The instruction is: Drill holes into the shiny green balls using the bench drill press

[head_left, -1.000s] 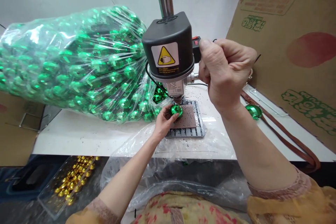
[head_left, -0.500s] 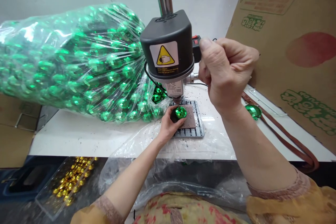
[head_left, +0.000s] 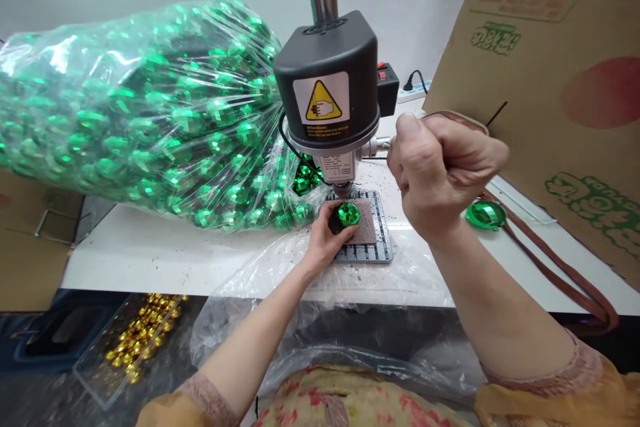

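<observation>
Far left: a clear plastic bag [head_left: 150, 113] packed with green faceted balls lies on the white tabletop [head_left: 150, 250], its gathered end beside the black-housed machine [head_left: 327, 80]. Near left, below the tabletop's near edge, gold balls [head_left: 143, 333] sit in a clear tray [head_left: 93, 373]; a strip of white surface shows between bag and edge.

Center: the left hand [head_left: 327, 237] pinches a green ball [head_left: 349, 214] between thumb and fingers. The ball is over the left part of a brown pad [head_left: 367, 227], directly beneath the machine's chuck [head_left: 342, 189]; contact with the tip cannot be told. The pad rests within the edges of a slotted metal plate [head_left: 384, 247], whose right margin shows past it, with white surface between plate and right forearm.

Right of the machine: the right hand [head_left: 443, 170] is raised and curled into a fist beside a silver shaft [head_left: 383, 145]; what its fingers enclose cannot be seen. Farther right, a green ornament [head_left: 486, 215] lies beside a brown strap [head_left: 560, 270], whose loop reaches the near edge. A cardboard box [head_left: 565, 73] bounds the far right.
</observation>
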### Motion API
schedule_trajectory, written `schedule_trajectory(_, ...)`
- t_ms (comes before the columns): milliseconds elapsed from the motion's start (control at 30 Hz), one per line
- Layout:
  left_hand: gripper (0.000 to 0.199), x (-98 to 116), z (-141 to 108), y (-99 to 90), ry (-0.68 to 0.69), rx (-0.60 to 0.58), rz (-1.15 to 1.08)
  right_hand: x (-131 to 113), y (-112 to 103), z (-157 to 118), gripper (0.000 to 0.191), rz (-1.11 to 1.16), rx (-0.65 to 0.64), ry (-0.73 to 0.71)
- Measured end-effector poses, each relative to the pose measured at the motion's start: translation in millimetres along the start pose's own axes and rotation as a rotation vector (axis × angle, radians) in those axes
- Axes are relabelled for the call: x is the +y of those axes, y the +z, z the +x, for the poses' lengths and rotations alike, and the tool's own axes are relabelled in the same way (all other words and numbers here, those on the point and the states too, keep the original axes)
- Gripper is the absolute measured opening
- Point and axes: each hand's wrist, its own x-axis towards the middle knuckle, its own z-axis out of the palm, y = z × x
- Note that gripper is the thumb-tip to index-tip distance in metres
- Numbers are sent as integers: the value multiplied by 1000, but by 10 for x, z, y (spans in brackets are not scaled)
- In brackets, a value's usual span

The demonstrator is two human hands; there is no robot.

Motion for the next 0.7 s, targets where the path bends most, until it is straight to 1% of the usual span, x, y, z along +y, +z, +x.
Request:
schedule_trajectory(100,55,-17,-1,2,19,3,3,27,-16,-20,51,21,-23,-28)
schedule_trajectory(200,54,-23,1,7,32,8,-2,61,-28,-41,51,24,-47,-87)
schedule_trajectory(267,53,-22,3,9,34,9,-5,77,-28,-56,51,23,-28,-122)
schedule_trajectory(500,52,-9,6,18,38,11,-19,68,-12,-97,51,4,1,-106)
schedule_trajectory(700,54,-10,8,17,26,16,-32,140,-46,-138,49,35,-39,-190)
